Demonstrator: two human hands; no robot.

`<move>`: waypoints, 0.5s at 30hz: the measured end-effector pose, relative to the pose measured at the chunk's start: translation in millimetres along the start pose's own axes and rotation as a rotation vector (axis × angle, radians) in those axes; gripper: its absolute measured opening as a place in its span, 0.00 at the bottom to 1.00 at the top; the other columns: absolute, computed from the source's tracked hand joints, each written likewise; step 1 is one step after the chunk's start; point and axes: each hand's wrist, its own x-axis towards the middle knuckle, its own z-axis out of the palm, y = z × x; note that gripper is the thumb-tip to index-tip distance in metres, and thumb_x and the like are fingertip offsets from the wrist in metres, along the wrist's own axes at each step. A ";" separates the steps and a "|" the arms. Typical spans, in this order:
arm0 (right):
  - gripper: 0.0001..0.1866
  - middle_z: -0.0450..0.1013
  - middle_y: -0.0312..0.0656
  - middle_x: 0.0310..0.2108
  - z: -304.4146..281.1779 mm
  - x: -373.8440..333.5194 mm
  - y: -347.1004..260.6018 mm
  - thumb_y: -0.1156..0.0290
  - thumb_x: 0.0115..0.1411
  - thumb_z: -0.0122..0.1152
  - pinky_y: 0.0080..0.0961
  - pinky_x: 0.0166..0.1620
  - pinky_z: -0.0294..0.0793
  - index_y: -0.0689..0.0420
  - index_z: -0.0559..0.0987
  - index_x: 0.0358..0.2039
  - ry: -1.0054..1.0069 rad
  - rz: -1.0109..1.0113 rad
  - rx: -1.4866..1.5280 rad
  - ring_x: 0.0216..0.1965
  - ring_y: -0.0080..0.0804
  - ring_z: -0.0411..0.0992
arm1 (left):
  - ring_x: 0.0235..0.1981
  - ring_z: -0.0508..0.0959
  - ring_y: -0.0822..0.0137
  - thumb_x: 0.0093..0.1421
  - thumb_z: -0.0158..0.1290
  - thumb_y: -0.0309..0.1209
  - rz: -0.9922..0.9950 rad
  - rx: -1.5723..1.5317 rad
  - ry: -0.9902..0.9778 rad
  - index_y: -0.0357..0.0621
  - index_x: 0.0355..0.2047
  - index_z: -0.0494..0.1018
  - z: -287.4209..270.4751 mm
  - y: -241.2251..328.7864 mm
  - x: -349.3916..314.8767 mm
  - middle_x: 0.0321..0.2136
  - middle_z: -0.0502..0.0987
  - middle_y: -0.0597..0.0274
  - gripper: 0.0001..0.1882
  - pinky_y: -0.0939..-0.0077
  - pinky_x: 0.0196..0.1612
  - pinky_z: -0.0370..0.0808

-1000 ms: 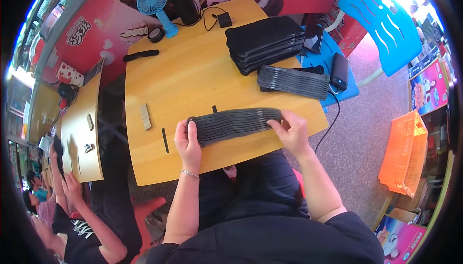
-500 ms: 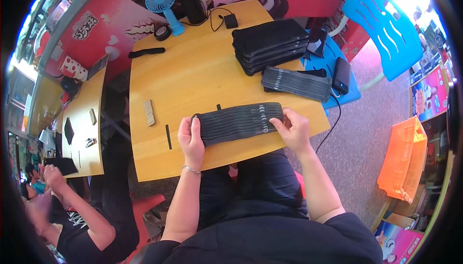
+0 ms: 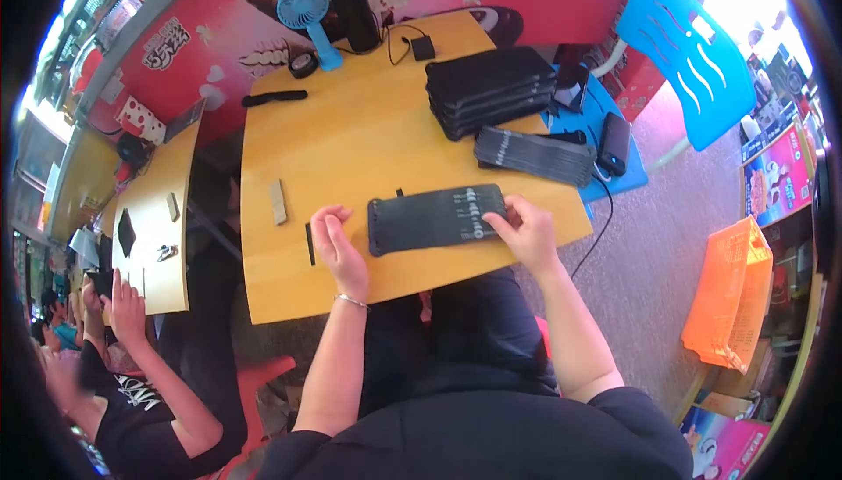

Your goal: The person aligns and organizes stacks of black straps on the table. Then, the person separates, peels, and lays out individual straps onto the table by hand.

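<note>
A stack of flat dark fabric strips [image 3: 425,219], fanned in overlapping layers with pale printed marks near the right end, lies on the wooden table [image 3: 333,155] in front of me. Around its right end my right hand [image 3: 526,227] is closed, thumb on top. Just off the left end is my left hand [image 3: 340,250], holding nothing, its fingers loosely bent and apart from the strips. A short black strip [image 3: 310,244] lies beside the left hand. Farther left sits a narrow grey-brown block [image 3: 278,202].
Black pouches [image 3: 487,89] are stacked at the back right, with another strip bundle [image 3: 535,154] before them. A blue fan [image 3: 304,10] and dark bottle [image 3: 353,10] stand behind. A power bank [image 3: 616,142] rests on the blue chair [image 3: 688,50]. A co-worker [image 3: 145,375] sits left.
My left hand has let go of the stack's left end and moved slightly left. The strips now lie flatter, with my right hand still on them. The co-worker's hands have risen.
</note>
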 end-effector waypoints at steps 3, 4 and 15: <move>0.15 0.69 0.37 0.15 1.5 2.9 3.9 0.63 0.49 0.71 0.22 0.23 0.65 0.59 0.78 0.32 -0.017 -0.040 -0.042 0.17 0.23 0.67 | 0.36 0.71 0.72 0.68 0.38 0.32 0.075 -0.015 -0.024 0.37 0.35 0.68 -3.6 3.4 1.6 0.31 0.70 0.63 0.11 0.74 0.46 0.69; 0.16 0.69 0.37 0.16 1.6 3.5 5.2 0.64 0.49 0.71 0.22 0.23 0.66 0.58 0.78 0.35 -0.043 -0.043 -0.042 0.18 0.23 0.68 | 0.36 0.71 0.72 0.68 0.38 0.32 0.059 -0.008 -0.027 0.37 0.35 0.68 -4.3 7.8 -2.1 0.31 0.70 0.63 0.11 0.74 0.46 0.69; 0.24 0.70 0.37 0.34 1.4 0.1 5.8 0.68 0.48 0.71 0.19 0.21 0.64 0.57 0.75 0.46 0.080 -0.128 -0.047 0.15 0.18 0.62 | 0.32 0.73 0.64 0.59 0.52 0.35 0.203 -0.442 -0.750 0.33 0.33 0.72 29.7 144.3 -44.2 0.29 0.74 0.53 0.14 0.73 0.36 0.71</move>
